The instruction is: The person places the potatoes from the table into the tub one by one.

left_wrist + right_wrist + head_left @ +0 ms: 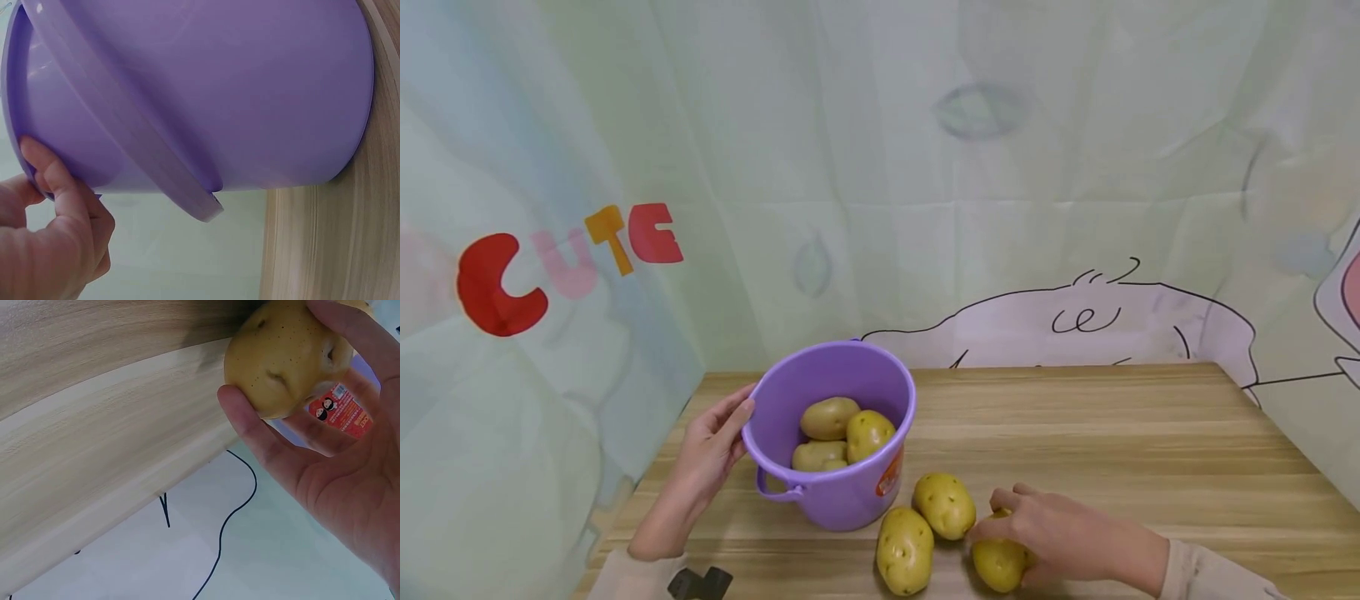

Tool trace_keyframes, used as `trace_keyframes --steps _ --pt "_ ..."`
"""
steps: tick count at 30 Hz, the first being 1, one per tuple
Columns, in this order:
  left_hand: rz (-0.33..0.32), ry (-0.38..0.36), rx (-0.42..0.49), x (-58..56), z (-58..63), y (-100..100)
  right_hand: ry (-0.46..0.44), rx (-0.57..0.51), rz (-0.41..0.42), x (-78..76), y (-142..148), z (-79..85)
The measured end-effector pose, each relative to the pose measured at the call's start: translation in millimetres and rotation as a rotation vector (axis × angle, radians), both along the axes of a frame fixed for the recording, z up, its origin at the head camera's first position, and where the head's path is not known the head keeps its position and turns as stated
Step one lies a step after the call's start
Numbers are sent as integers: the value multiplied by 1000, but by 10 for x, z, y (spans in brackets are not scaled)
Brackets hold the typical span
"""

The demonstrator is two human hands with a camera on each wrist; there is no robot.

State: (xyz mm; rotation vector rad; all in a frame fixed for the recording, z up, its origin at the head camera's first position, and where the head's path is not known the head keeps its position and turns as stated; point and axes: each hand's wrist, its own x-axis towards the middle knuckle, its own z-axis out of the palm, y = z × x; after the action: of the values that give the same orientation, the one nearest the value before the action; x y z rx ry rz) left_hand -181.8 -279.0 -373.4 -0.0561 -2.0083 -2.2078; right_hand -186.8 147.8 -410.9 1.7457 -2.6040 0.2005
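Note:
A purple bucket [835,500] stands on the wooden table, tilted slightly in the head view, with several potatoes [830,418] inside. My left hand [707,450] grips its rim at the left side; in the left wrist view the fingers [56,181] curl over the rim, beside the bucket's handle [125,125]. To the right, my right hand [1052,533] holds a yellow potato [997,567] at the table, thumb and fingers around it. The right wrist view shows that potato [281,362] up close. Two more potatoes, one nearer [906,552] and one farther [944,506], lie between bucket and right hand.
The wooden table [1112,442] reaches back to a printed curtain [880,208] with a line drawing and the letters CUTE. A red label [340,411] is on the bucket's side. A dark strap piece [700,583] shows at the left wrist.

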Motion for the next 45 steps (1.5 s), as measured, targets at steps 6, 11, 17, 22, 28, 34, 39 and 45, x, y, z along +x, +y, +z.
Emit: trace_keyframes --steps 6,11,17,22,28,34,39,45 --pt "1 1 10 3 -6 -5 -21 -1 -4 -2 31 20" --pt "0 2 5 8 -5 -11 -16 -20 8 -6 48 60" --pt "7 -9 -7 21 7 -10 -12 -23 28 -31 69 111" --pt "12 -8 -3 25 1 -8 -29 -12 24 -34 87 158" --pt "16 -6 -6 23 -3 -4 -66 -2 16 -43 119 223" --pt "33 -7 -31 15 -2 4 -117 -16 0 -61 150 327" --pt "36 -9 -35 7 1 8 -127 -25 0 -84 173 409" --pt "31 -14 -39 14 16 10 -152 -48 15 -100 177 468"
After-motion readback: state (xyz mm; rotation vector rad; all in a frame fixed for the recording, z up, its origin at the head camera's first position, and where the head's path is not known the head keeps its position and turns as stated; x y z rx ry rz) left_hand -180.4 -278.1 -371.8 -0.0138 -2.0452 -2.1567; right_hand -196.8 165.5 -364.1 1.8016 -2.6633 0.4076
